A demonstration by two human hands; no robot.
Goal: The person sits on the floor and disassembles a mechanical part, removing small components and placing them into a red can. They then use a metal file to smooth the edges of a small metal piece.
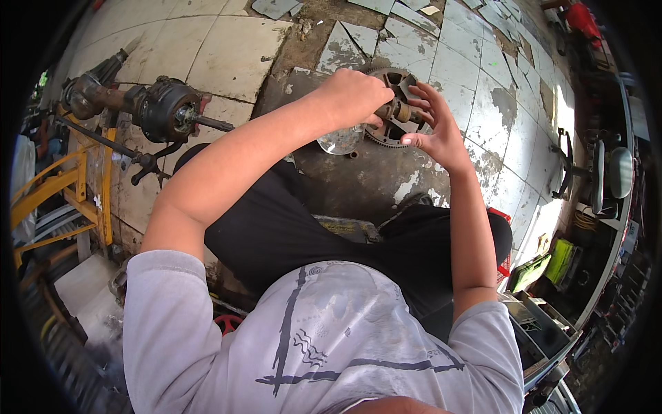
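Observation:
A toothed metal gear assembly [389, 138] with a short brass-coloured and steel hub [398, 110] sits on the dark concrete ahead of me. My left hand [355, 96] has its fingers curled at the hub's left side; what exactly they grip is partly hidden. My right hand [438, 131] is around the assembly's right side, fingers apart and curved, some at or very near the hub. A round, shiny dish [338, 143] lies under my left hand, partly covered by it, beside a small metal ring [354, 154].
At left, a rusty axle housing with drum [162, 107] rests by a yellow metal stand [107, 186]. Broken white tiles [455, 62] surround the concrete patch. Along the right are a workbench edge [620, 221], dark bar-shaped parts and open toolboxes [538, 324].

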